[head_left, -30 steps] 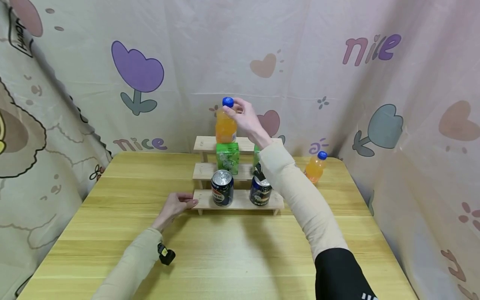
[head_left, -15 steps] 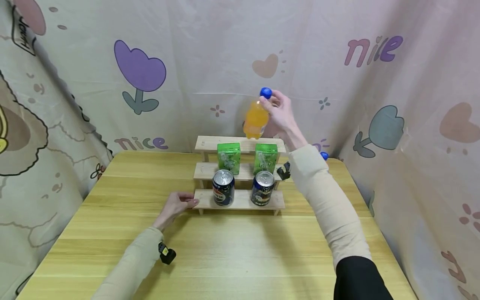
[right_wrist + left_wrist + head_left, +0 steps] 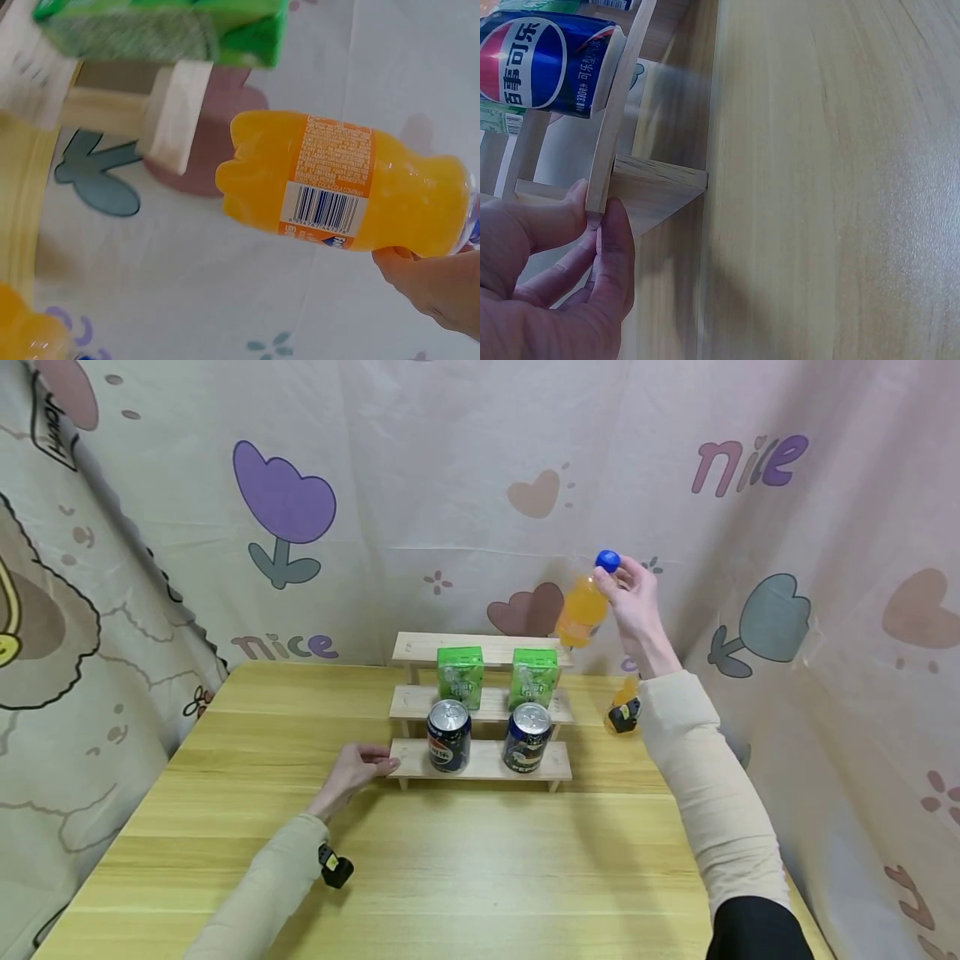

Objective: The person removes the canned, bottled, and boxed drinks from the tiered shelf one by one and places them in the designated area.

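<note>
My right hand [image 3: 636, 606] grips an orange soda bottle [image 3: 582, 612] by its neck, just under the blue cap. The bottle hangs tilted in the air by the right end of the top tier; its barcode label faces the right wrist view. On the left, my left hand [image 3: 354, 777] pinches the left end of the lowest board of a three-tier wooden rack [image 3: 483, 760], thumb above and fingers below, as the left wrist view shows. Two dark blue cola cans [image 3: 448, 737] stand on that board. Two green drink cartons [image 3: 460, 677] stand on the middle tier.
A second orange soda bottle [image 3: 622, 693] stands on the table right of the rack, partly hidden by the right wrist camera [image 3: 624, 716]. The wooden table [image 3: 480, 877] meets a patterned curtain [image 3: 420, 485] behind and at both sides.
My right hand has carried the orange soda bottle from above the left part of the top tier to the right, past the rack's right end. My left hand has stayed on the lowest board.
</note>
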